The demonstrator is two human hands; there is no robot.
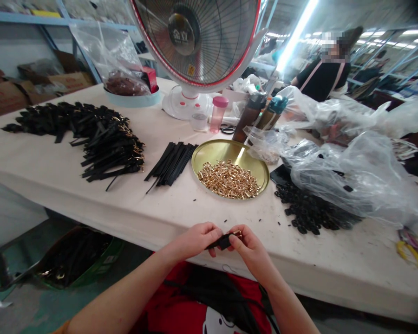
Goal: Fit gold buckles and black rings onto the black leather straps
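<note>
Just over the table's front edge, both hands pinch a black strap (224, 242). My left hand (204, 240) is closed on its left part. My right hand (248, 246) grips the other end, where a small gold buckle (238, 234) shows between the fingers. Beyond them sits a round gold tray (264, 172) holding a heap of small gold buckles (229, 180). A short row of black straps (170, 163) lies left of the tray. Farther left is a large pile of black straps with gold buckles (113, 144). More black straps (226, 290) lie across my lap.
A large fan (195, 41) stands at the back beside a pink-lidded bottle (218, 116). To the right are black pieces (306, 211), plastic bags (355, 171) and yellow-handled scissors (409, 253). A green basket (101, 269) stands below left. A person (322, 74) is in the background.
</note>
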